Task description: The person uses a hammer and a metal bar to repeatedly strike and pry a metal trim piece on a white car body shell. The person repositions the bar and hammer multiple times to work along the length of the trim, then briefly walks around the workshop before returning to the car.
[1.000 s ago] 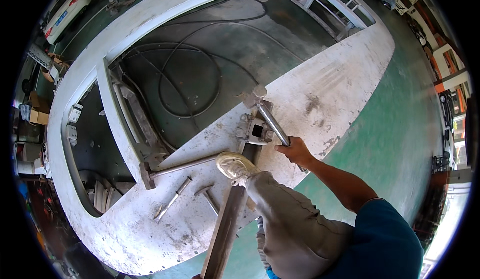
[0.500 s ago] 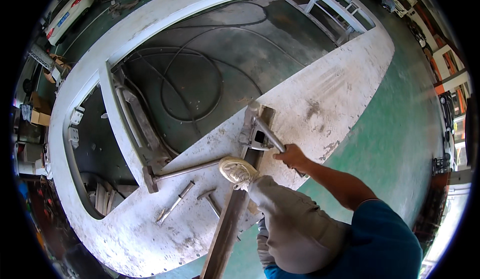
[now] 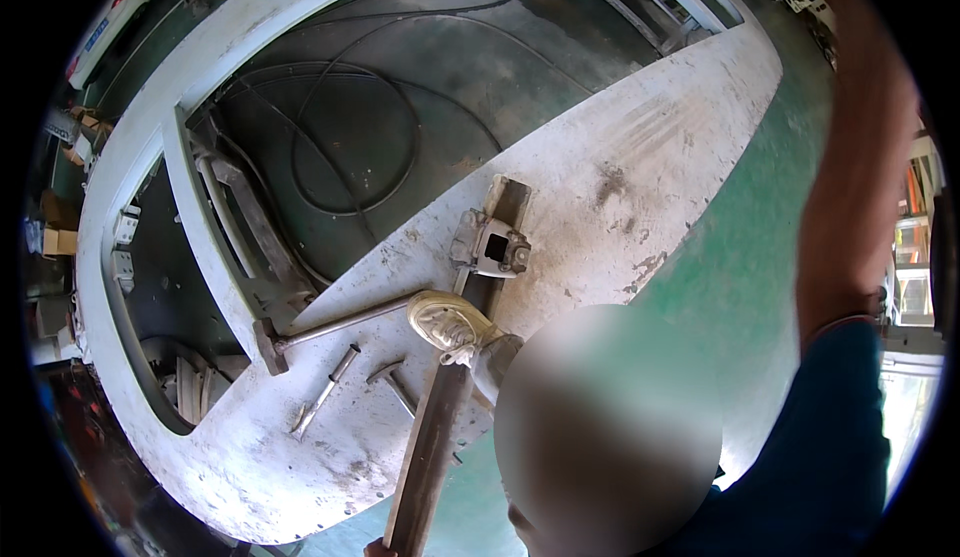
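My left hand (image 3: pixel 378 547), partly cut off at the lower edge, grips a long steel beam (image 3: pixel 430 457). The beam lies across a scuffed white body panel (image 3: pixel 660 157) and passes through a metal bracket with a square hole (image 3: pixel 494 247). My shoe (image 3: pixel 445 327) presses on the beam below the bracket. My right forearm (image 3: pixel 845 197) is raised at the far right; its hand is out of view, as is anything it holds. Left of my shoe lie a long bar with a block end (image 3: pixel 340 327), a small hammer (image 3: pixel 400 392) and a chisel-like tool (image 3: pixel 330 389). A blurred patch hides my leg.
The panel has large openings, with black hose (image 3: pixel 355 197) on the floor beneath and white framework (image 3: pixel 680 2) at the far end. A white car (image 3: pixel 110 27) stands at the upper left. Cardboard boxes (image 3: pixel 58 227) and clutter line the left edge; green floor (image 3: pixel 720 267) shows at right.
My right hand, earlier holding a long-handled hammer down at the bracket, has swung up out of view; the hammer is gone from sight. The view has also shifted slightly.
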`<state>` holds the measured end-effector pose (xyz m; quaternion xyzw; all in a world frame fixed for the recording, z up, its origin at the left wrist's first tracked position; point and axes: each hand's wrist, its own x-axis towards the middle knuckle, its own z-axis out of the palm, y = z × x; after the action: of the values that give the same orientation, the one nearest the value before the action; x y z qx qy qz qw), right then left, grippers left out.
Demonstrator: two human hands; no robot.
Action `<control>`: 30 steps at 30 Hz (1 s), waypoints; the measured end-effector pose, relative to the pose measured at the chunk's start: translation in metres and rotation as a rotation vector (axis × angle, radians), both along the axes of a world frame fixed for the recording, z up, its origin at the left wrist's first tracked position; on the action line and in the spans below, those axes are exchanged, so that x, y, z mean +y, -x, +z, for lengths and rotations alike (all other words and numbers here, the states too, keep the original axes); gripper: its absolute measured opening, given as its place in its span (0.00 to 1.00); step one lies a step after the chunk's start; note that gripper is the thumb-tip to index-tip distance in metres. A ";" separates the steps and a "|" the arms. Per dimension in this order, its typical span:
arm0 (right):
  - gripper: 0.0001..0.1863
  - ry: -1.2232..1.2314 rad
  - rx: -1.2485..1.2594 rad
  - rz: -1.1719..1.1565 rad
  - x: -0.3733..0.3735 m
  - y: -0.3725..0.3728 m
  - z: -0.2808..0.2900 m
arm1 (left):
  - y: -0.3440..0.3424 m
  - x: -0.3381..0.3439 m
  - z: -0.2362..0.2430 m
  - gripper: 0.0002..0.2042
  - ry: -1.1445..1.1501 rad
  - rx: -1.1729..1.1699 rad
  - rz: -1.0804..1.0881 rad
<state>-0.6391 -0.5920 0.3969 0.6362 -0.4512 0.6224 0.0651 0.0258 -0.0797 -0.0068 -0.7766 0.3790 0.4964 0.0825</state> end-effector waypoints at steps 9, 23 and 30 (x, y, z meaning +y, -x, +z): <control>0.21 -1.746 -0.274 0.260 0.131 -0.035 -0.368 | -0.066 0.035 0.006 0.08 -0.397 -0.218 0.513; 0.22 -1.190 -0.314 -0.057 0.093 -0.004 -0.140 | 0.033 -0.042 0.066 0.10 -0.324 0.011 0.776; 0.10 -0.014 -0.370 0.320 -0.001 0.015 0.000 | 0.031 -0.047 0.062 0.09 -0.279 0.019 0.468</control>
<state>-0.6540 -0.5928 0.3970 0.5751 -0.3535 0.7275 -0.1226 -0.0051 -0.1270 0.0549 -0.8195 0.1178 0.5567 0.0683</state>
